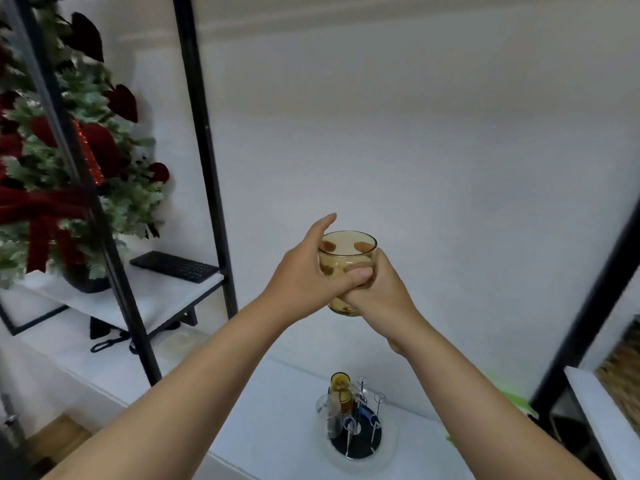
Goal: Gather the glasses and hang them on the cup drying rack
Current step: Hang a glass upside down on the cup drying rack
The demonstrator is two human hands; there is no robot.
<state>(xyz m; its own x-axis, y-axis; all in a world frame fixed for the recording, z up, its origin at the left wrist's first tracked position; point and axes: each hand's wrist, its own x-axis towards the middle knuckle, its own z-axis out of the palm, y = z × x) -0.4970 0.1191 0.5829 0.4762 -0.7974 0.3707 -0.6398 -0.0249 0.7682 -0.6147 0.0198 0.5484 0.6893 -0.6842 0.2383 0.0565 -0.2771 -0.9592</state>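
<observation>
Grip: our left hand (304, 268) and right hand (377, 289) clasp one amber glass (346, 258), mouth up, mid-frame, high above the rack (356, 420) on the table (277, 427). Risk, we judge: overlapping fingers slipping while inverting it; knocking glasses already hung.

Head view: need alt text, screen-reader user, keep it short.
Both hands, left hand and right hand, hold an amber glass upright in the air before a white wall. Below, on a white counter, stands a cup drying rack with an amber glass and a clear glass already hung.
</observation>
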